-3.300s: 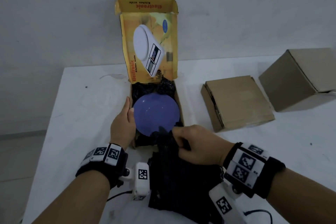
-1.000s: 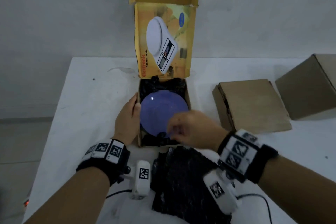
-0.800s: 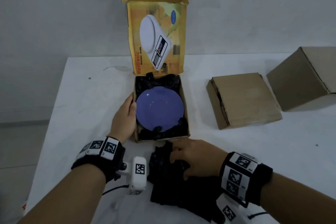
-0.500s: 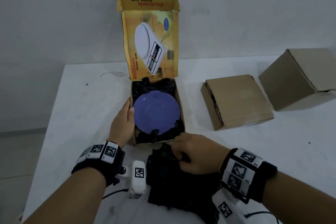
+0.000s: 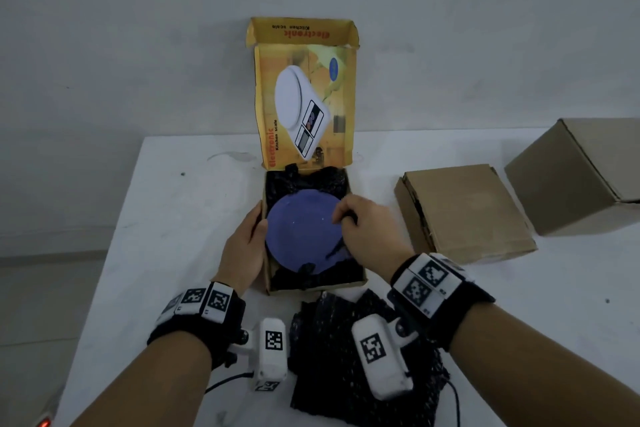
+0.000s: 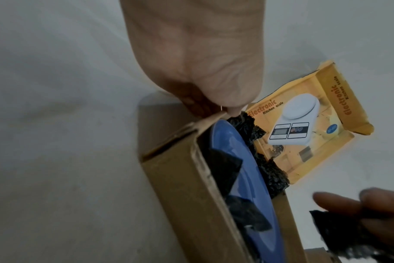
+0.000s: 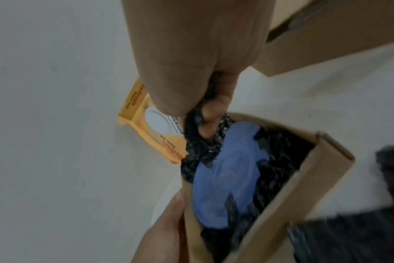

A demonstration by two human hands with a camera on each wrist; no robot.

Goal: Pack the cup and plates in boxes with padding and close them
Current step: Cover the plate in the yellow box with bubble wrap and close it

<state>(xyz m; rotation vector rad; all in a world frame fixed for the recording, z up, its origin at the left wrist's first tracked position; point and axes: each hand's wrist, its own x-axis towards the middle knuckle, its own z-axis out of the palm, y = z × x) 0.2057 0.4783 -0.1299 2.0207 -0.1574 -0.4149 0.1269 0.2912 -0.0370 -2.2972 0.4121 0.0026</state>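
Half a second back the right hand (image 5: 367,229) rested on the black padding pile (image 5: 346,374) near the table's front edge; it is now over the open box (image 5: 313,286), fingers pinching a dark padding piece (image 7: 200,140) at the right rim of the blue plate (image 5: 301,229); that plate lies flat inside the box on crumpled black padding, under the upright yellow lid (image 5: 308,107); the left hand (image 5: 244,253) lies against the box's left wall, fingers fairly straight, thumb touching the top edge; two closed brown boxes, one flat (image 5: 467,211), one taller (image 5: 581,173), sit to the right on the white table (image 5: 166,218).
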